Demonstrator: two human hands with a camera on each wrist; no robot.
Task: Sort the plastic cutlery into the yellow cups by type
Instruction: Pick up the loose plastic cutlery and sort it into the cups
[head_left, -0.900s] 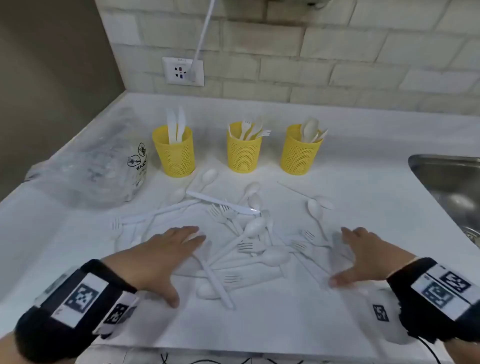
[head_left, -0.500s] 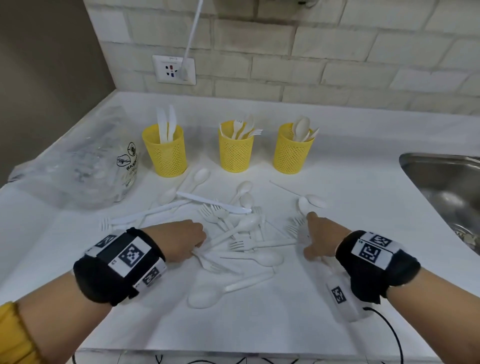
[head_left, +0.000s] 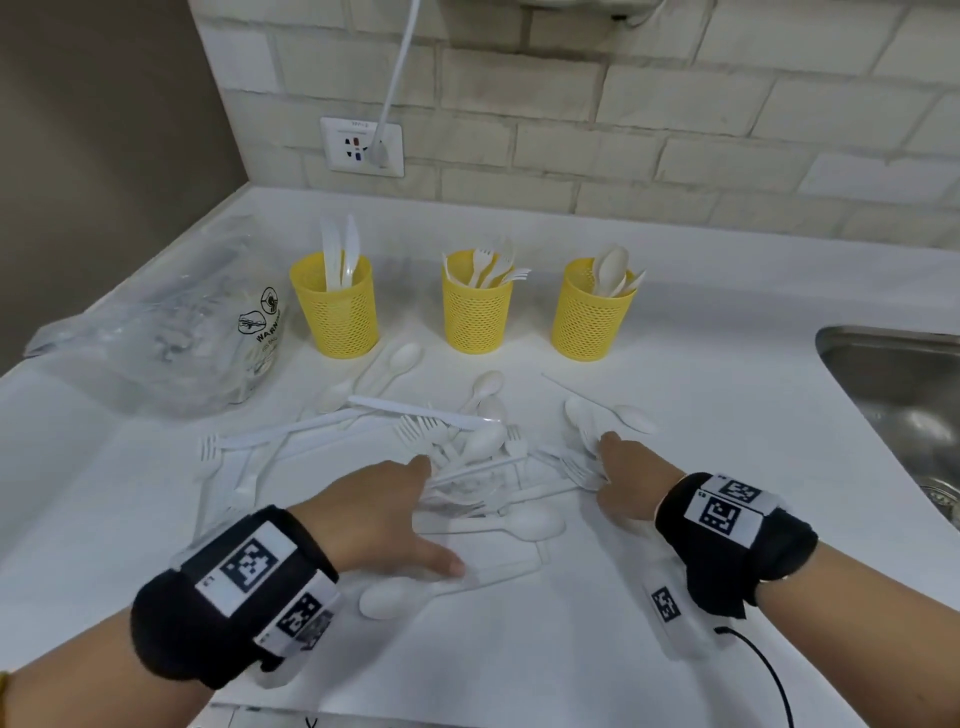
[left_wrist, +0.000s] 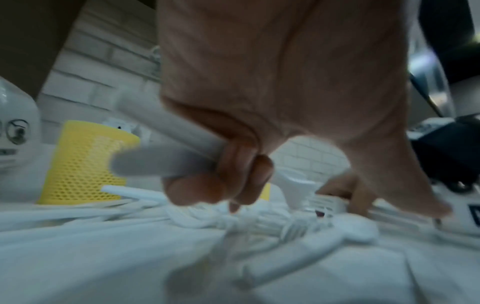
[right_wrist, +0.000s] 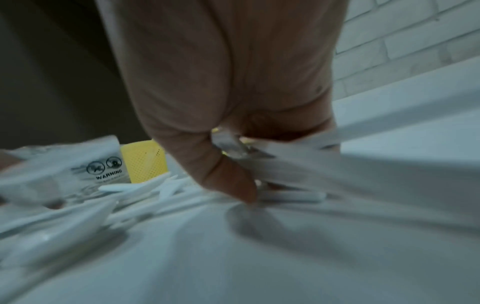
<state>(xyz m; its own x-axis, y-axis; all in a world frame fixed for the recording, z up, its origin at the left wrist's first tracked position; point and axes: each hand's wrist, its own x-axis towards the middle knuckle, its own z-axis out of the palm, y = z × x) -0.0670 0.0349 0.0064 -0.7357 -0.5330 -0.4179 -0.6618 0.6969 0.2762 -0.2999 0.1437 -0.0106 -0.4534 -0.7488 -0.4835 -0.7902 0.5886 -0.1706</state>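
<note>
Cutlery (head_left: 467, 467) piled on table (head_left: 727, 364) before yellow cups (head_left: 475, 312); light, stiff, slippery, take by handles; left hand (left_wrist: 233, 164) fingers curled round handles, right hand (right_wrist: 228, 154) fingers pinching pieces

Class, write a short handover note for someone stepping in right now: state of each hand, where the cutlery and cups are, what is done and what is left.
Left hand: fingers curled round white cutlery handles, type unclear.
Right hand: on the pile's right edge, fingers round blurred white cutlery.
Cups at the back: left cup has knives, middle cup forks, right cup spoons.
Done: a few pieces in each.
Left: the mixed pile loose on the counter.
</note>
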